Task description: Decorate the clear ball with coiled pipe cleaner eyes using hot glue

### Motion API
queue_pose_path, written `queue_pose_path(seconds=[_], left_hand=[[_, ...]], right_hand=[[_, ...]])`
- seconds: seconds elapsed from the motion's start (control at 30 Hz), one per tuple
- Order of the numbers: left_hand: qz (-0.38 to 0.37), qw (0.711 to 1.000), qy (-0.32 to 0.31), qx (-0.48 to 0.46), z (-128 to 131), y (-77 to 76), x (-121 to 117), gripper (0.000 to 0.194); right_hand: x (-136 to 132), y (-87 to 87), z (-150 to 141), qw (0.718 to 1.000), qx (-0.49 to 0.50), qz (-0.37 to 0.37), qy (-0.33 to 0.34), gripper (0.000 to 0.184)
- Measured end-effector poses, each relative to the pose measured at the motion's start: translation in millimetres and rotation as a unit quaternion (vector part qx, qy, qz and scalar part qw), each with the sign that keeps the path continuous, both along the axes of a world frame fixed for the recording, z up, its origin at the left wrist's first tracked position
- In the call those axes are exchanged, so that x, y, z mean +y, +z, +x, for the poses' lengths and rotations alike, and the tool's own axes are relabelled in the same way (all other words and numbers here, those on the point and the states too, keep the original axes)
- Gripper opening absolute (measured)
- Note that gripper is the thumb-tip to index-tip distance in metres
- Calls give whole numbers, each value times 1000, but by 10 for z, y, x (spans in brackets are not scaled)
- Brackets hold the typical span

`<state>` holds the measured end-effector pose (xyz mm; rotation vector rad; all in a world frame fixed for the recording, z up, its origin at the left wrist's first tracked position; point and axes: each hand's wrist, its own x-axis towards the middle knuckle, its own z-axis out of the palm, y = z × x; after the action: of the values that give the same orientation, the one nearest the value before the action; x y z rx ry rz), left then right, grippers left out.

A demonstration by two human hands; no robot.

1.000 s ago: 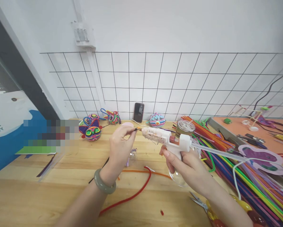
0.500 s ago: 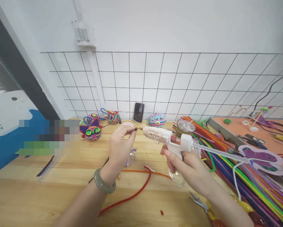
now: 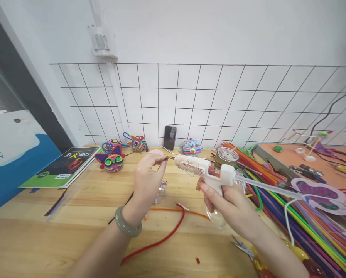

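My left hand (image 3: 148, 172), with a green bangle (image 3: 128, 224) on the wrist, pinches a small dark piece (image 3: 166, 158) between thumb and fingertips. Most of that piece is hidden by the fingers. My right hand (image 3: 233, 202) is wrapped round the handle of a white hot glue gun (image 3: 191, 164). The gun's nozzle points left, right at the dark piece; whether they touch I cannot tell. A long clear glue stick (image 3: 265, 185) sticks out of the gun's back. Below the hands lie a red pipe cleaner (image 3: 168, 233) and an orange pipe cleaner (image 3: 164, 209).
Pipe cleaners (image 3: 294, 220) in many colours are heaped at the right, near scissors (image 3: 245, 247). Several colourful fuzzy ornaments (image 3: 114, 163) and a phone (image 3: 169, 138) stand along the back. A magazine (image 3: 65, 166) lies at the left, a ribbon spool (image 3: 227, 155) behind the gun.
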<state>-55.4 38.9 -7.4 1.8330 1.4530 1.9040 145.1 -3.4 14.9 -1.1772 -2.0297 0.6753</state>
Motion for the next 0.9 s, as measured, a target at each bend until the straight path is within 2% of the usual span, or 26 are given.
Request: queue_pose_path(seconds=[0.2,0.9], left_hand=[[5,1000,-8,-9,9,18,-11,11],[25,999,29,37,-8,-14,22,8]], right_hand=[[-6,1,-5,1000,-11,11,4,46],[-2,-1,-6,999,-18,33,0,47]])
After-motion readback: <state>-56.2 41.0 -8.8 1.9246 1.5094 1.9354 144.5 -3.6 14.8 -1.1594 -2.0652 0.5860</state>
